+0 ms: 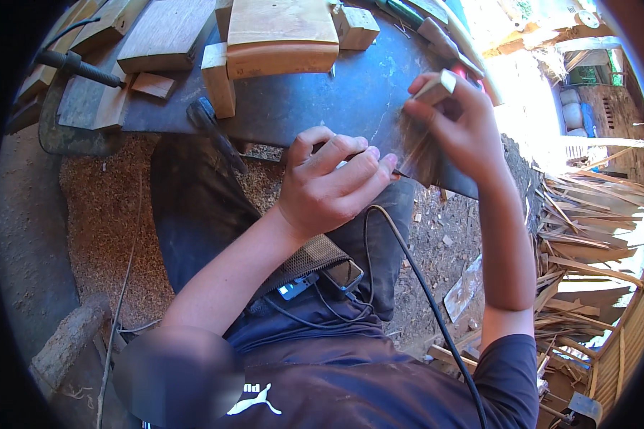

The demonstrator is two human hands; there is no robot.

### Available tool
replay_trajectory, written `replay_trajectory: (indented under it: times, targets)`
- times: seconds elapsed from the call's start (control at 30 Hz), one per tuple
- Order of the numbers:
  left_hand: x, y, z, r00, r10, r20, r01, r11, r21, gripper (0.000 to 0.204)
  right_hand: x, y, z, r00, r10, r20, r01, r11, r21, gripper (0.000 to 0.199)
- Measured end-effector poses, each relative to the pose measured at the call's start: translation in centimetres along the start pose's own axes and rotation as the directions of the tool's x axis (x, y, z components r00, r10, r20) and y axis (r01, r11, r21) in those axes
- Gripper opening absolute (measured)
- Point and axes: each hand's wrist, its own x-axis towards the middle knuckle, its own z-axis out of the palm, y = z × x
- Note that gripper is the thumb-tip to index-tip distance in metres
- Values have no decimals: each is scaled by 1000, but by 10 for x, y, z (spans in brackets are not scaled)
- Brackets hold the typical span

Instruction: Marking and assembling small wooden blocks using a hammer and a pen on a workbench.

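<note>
My left hand (pixel 333 175) is closed round a thin tool at the near edge of the dark bench (pixel 315 93). The tool's dark pointed tip (pixel 401 174) sticks out past the fingers toward the right; its body is mostly hidden. Slightly higher and to the right, my right hand (pixel 465 118) grips a piece of wood (pixel 435 87) with a pale squared end. Beneath that hand the wood is smeared by motion, so its full shape cannot be made out. The pointed tip lies close to this blurred part; whether they touch is unclear.
A large wooden block (pixel 283 32) lies on the bench, flanked by smaller blocks. Boards (pixel 168 36) and a threaded metal rod (pixel 79 66) are at left. A dark metal piece (pixel 215 132) juts over the near edge. Cables (pixel 426 286) cross my lap; wood scraps (pixel 579 236) pile up at right.
</note>
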Motion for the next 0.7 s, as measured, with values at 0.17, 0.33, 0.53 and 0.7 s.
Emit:
replay_trajectory:
  times: [0.17,0.33,0.53,0.7]
  targets:
    - [1,0,3,1000,0,-4,0,1000,-7,21,-16,-2,-1,995,27,100,-42,987,158,22]
    - [-3,-2,1,1000,1,5,-1,1000,17,22,-23,-5,12,996,-18,86,2,982,187,20]
    - [1,-3,4,999,-4,-33,4,1000,14,10,4,6,2,999,-26,-23,26,999,20,20]
    - [0,1,7,1000,3,-11,-3,1000,-7,11,-18,-4,-7,987,44,155,-78,973,219,20]
